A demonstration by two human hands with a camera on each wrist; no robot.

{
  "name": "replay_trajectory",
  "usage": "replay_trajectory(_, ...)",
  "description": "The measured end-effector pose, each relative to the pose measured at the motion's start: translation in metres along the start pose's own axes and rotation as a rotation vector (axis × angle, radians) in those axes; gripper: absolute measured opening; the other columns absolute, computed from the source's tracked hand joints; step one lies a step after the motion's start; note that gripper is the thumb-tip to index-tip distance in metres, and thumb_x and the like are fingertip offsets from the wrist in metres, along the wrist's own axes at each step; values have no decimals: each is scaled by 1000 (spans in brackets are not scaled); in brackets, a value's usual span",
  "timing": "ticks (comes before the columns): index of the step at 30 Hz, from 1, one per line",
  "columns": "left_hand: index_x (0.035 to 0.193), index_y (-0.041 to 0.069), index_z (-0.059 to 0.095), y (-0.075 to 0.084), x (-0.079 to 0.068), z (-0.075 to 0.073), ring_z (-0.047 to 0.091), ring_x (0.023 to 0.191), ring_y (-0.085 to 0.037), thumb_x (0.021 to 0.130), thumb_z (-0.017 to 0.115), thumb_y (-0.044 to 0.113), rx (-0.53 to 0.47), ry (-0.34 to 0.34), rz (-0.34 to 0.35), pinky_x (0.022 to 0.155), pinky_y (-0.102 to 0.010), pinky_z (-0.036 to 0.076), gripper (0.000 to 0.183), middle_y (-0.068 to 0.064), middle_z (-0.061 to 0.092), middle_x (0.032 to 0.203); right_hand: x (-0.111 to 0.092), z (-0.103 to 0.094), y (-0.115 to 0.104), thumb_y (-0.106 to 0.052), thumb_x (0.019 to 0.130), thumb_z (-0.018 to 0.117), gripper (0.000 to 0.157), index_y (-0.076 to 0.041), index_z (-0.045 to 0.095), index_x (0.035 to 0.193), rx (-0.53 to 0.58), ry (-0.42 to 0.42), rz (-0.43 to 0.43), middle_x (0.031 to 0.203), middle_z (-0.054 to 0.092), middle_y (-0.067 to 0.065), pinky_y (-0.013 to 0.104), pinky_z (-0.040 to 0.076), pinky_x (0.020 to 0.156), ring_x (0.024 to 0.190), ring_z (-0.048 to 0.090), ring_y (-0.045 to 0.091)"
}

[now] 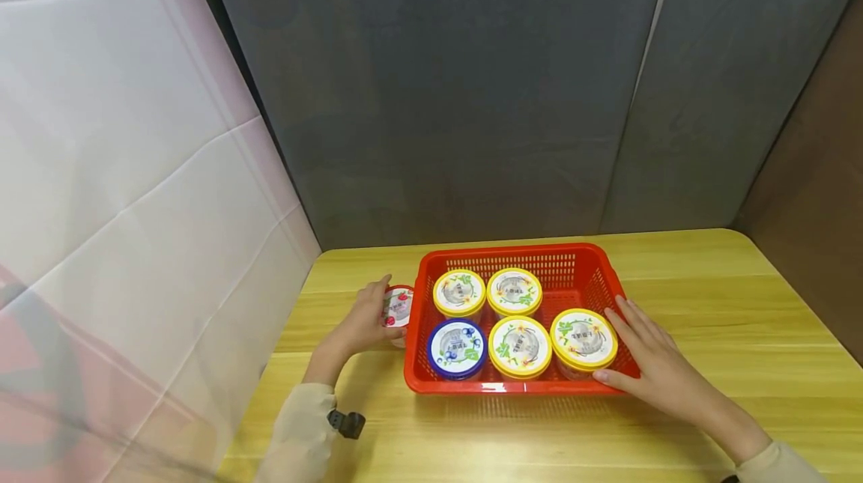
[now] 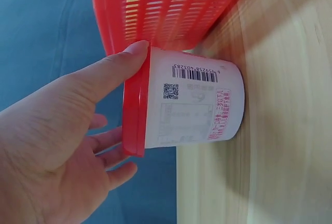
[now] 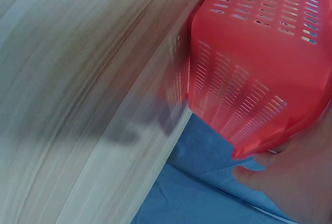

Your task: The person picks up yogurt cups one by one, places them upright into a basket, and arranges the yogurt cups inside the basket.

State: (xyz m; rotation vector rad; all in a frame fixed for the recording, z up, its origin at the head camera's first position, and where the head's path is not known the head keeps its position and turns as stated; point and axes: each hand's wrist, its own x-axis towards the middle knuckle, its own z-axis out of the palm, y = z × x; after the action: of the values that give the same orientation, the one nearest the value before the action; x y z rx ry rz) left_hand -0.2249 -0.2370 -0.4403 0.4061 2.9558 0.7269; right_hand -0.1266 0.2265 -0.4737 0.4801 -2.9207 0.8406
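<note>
Left of the red plastic basket (image 1: 495, 387), my left hand (image 1: 360, 322) holds a white tub (image 2: 197, 99) by its red lid (image 2: 136, 110). The thumb lies on the lid's near side, with the fingers round the far side. The tub's base is at the table, close by the basket's end wall. Over the basket's right rim lies my right hand (image 1: 664, 374), fingers mostly straight and spread. Its thumb tip reaches the edge of a yellow-lidded tub (image 1: 583, 339) in the front right corner. In the right wrist view the basket wall (image 3: 259, 58) hides part of this hand.
Three more yellow-lidded tubs, including one at the back left (image 1: 459, 293), and a blue-lidded tub (image 1: 457, 349) stand in the basket. The wooden table (image 1: 728, 303) meets a dark grey panel (image 1: 438, 131) behind and a white panel (image 1: 135, 131) at left.
</note>
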Motion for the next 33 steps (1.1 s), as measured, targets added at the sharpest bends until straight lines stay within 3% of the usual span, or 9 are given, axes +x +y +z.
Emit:
replay_trajectory(8, 147, 0, 21, -18, -14, -8, 39, 123, -38, 69, 83, 31, -5, 74, 7, 103, -56, 41, 104, -23, 42, 136, -1, 1, 0, -58, 79, 65, 96, -21, 16, 152, 1, 2, -7, 162, 6, 7, 66, 14, 111, 148, 7, 34)
replay_trajectory(16, 147, 4, 21, -22, -20, -15, 35, 121, -37, 69, 83, 35, 0, 97, -19, 98, -54, 43, 105, -24, 40, 133, -1, 0, 1, -58, 79, 65, 96, -21, 16, 152, 1, 5, -8, 162, 6, 7, 67, 15, 110, 147, 8, 34)
replay_trajectory(23, 146, 2, 22, -15, -21, -32, 35, 115, -34, 68, 83, 35, 25, 185, 19, 91, -49, 43, 104, -22, 43, 130, -1, 1, 1, -59, 78, 65, 96, -20, 17, 152, -2, 5, -9, 162, 6, 7, 67, 16, 110, 147, 8, 35)
replay_trajectory(33, 148, 1, 19, 10, -21, -73, 33, 123, -37, 71, 81, 38, 46, 228, 95, 99, -56, 40, 106, -21, 43, 134, -1, 1, 1, -59, 78, 66, 97, -24, 15, 153, 0, 4, -4, 162, 6, 7, 69, 18, 107, 148, 7, 34)
